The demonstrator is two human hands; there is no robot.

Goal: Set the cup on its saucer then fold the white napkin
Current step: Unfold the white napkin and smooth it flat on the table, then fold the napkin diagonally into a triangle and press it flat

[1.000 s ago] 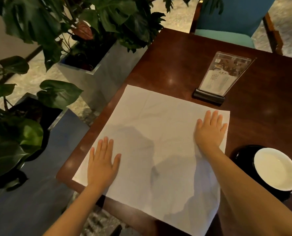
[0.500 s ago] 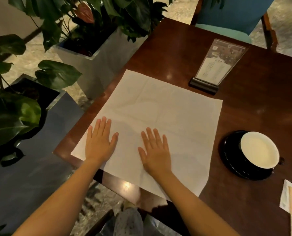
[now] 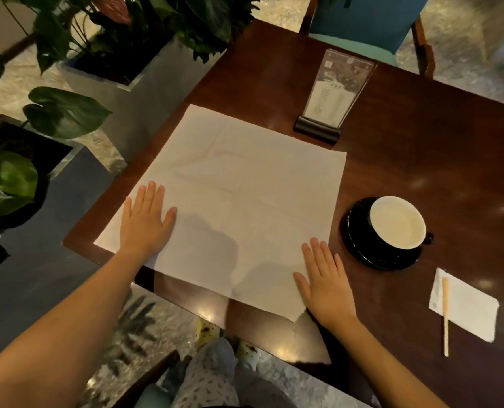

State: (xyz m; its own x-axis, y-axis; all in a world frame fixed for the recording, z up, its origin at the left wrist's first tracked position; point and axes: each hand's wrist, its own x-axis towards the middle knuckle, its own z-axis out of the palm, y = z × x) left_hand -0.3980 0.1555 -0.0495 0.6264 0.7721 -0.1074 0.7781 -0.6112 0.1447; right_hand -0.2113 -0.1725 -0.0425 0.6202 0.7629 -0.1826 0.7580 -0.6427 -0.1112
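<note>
With the cup (image 3: 397, 222) already on its saucer (image 3: 359, 245) at the right, both hands lay flat and empty, left hand (image 3: 144, 223) and right hand (image 3: 325, 285) well apart on the spread white napkin (image 3: 244, 201), whose near corners probably wanted pinching and carrying evenly to the far edge.

The napkin (image 3: 239, 201) is plain white on the dark reddish-brown table (image 3: 421, 148). Right of the napkin, a white-lined cup (image 3: 396, 222) sits on a black saucer (image 3: 359, 248). Beyond the napkin stands a teal chair (image 3: 368, 22).

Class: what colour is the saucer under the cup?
Black, glossy. The saucer shows clearly in the head view.
</note>
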